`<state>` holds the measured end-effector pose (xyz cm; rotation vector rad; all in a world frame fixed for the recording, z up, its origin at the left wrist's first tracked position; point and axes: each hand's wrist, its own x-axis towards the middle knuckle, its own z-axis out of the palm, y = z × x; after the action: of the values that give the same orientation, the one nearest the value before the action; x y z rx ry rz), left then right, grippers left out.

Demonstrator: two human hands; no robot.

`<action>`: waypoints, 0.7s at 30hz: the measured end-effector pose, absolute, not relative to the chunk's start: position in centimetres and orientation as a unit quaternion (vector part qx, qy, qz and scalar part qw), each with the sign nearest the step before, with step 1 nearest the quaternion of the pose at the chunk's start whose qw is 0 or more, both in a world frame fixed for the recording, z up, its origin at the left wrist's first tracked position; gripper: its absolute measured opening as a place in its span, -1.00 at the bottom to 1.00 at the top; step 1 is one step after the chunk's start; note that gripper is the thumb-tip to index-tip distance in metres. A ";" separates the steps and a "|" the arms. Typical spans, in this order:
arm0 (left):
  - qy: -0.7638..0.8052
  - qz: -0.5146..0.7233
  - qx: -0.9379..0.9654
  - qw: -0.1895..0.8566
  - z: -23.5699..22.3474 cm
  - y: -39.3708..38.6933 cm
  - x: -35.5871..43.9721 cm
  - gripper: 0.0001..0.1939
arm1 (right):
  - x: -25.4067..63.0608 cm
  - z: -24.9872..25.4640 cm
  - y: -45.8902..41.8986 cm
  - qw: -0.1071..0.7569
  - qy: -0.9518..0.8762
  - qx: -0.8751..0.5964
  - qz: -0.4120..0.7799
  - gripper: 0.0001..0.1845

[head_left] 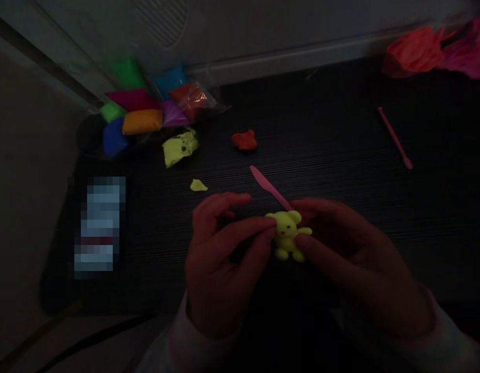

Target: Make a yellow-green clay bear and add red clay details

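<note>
A small yellow clay bear (287, 241) is held upright between both hands above the near part of the dark table. My left hand (228, 259) pinches the bear's side by the head with thumb and forefinger, hiding that arm. My right hand (356, 254) grips it from the other side, thumb against the body and fingers behind. The bear has round ears, dark eyes, a reddish dot on its face and two stubby feet. Just behind it lies a pink plastic knife (268, 187). A flat scrap of yellow clay (198, 185) rests beyond my left hand.
On the dark table (321, 140) are a red clay lump (244, 140), a crumpled yellow clay packet (179, 148) and a pink modelling stick (395, 137). Several coloured clay packs (142, 122) sit at back left. A blurred phone (100, 225) lies left; crumpled orange material (412, 52) is at back right.
</note>
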<state>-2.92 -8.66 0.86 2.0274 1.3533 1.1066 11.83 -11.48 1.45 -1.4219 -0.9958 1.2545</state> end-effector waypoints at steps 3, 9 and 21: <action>0.492 0.408 0.737 0.221 0.8 -8.7 -2.9 -0.78 | 11.8 1.5 -11.5 0.482 -0.412 -0.583 0.508 -0.69; 0.490 0.415 0.738 0.205 0.9 -8.6 -2.8 -0.80 | 11.8 1.4 -11.5 0.483 -0.416 -0.585 0.502 -0.69; 0.490 0.412 0.744 0.193 1.0 -8.7 -2.7 -0.81 | 11.7 1.6 -11.4 0.489 -0.396 -0.581 0.516 -0.71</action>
<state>-2.74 -8.72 0.95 2.0870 1.3748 1.1567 11.69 -11.36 1.59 -1.4130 -0.9621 1.2527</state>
